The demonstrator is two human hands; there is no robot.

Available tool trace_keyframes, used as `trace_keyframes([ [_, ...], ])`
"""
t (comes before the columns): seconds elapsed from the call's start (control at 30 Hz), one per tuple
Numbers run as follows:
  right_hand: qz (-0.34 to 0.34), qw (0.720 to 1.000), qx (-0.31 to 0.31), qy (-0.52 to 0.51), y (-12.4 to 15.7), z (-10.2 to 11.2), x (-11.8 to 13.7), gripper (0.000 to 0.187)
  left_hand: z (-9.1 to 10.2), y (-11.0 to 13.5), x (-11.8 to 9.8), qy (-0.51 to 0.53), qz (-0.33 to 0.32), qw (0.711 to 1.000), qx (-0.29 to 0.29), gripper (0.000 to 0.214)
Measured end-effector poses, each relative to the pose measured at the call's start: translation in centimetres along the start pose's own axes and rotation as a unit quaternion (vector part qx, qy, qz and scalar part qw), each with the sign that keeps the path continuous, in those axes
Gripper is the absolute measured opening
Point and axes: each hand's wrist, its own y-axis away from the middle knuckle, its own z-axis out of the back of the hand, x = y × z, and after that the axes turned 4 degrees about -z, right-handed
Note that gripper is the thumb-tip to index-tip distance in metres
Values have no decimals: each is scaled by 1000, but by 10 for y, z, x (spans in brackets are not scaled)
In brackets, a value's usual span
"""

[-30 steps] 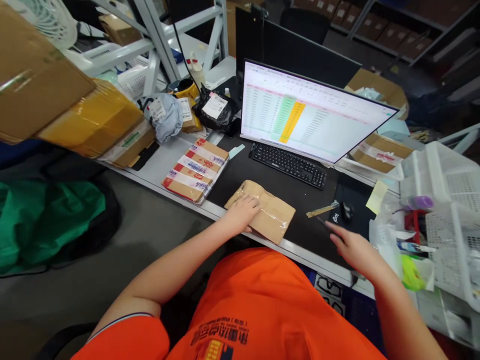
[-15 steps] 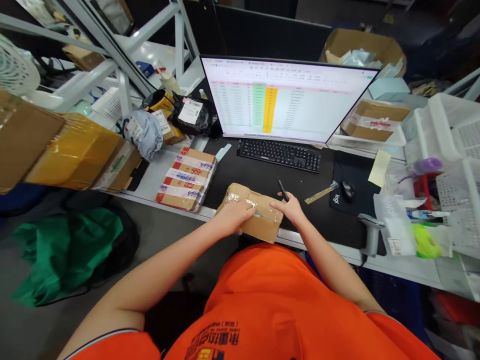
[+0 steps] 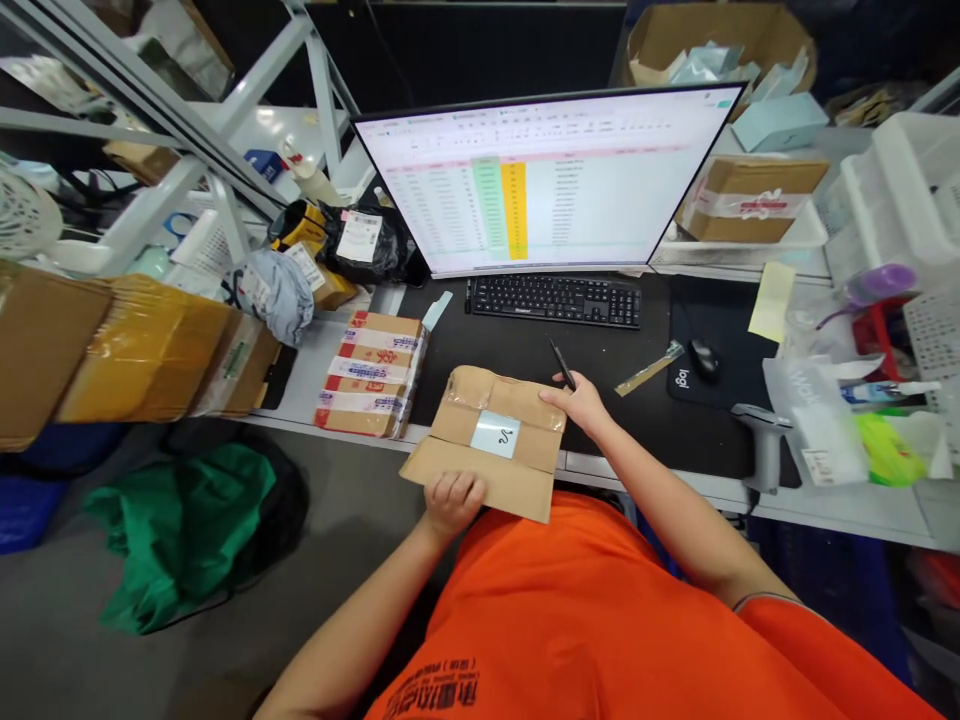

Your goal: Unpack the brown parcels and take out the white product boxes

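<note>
A creased piece of brown cardboard (image 3: 517,480), its flap spread open, lies over the front edge of the desk. On it is a pale blue card (image 3: 495,434) with a dark handwritten squiggle. My left hand (image 3: 454,500) is closed over the cardboard's near edge, fingers curled on top. My right hand (image 3: 581,402) grips a black pen (image 3: 561,364) that points up and away, while its thumb rests on the cardboard's right edge. A taped parcel (image 3: 371,375) in red and white tape sits to the left.
Behind the cardboard are a keyboard (image 3: 555,301) and a large monitor (image 3: 540,190) showing a spreadsheet. On the right lie a tape strip (image 3: 649,369), a mouse (image 3: 703,359) and a barcode scanner (image 3: 763,445). Cardboard boxes (image 3: 161,350) crowd the left, above a green bag (image 3: 195,530).
My left hand has moved down to the near edge, and the cardboard flap is now folded open toward me, uncovering the blue card. My right hand stays at the right edge with the pen.
</note>
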Motion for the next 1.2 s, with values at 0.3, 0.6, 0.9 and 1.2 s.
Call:
trace_keyframes([
  [0.3, 27, 1000, -4, 7, -5, -2, -7, 64, -43, -11, -29, 35, 69, 993, 93, 30],
  [0.6, 235, 944, -34, 228, 81, 53, -44, 47, 54, -116, 10, 89, -30, 991, 93, 56],
  [0.9, 303, 776, -16, 553, 95, 100, -35, 43, 32, -270, 20, 4, -232, 860, 454, 78],
  [1.2, 266, 781, -28, 565, 37, 141, -16, 40, 43, -258, 21, 86, -271, 845, 453, 59],
])
